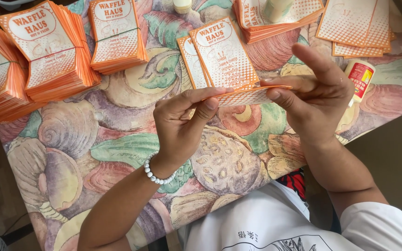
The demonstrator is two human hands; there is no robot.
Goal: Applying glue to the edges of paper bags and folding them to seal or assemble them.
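Note:
Both my hands hold one orange-and-white paper sleeve (247, 95) flat, edge-on, above the table. My left hand (182, 123), with a white bead bracelet on the wrist, pinches its left end between thumb and fingers. My right hand (315, 95) pinches the right end, index finger raised. Just beyond the sleeve, two more printed sleeves (217, 56) lie overlapped on the patterned tablecloth (117, 144).
Banded stacks of the same orange sleeves sit at the far left (38, 51), beside them (116, 35), at top centre (280, 18) and top right (357, 25). A small white glue stick with a red label (360, 79) lies at the right. The table's edge runs diagonally at lower right.

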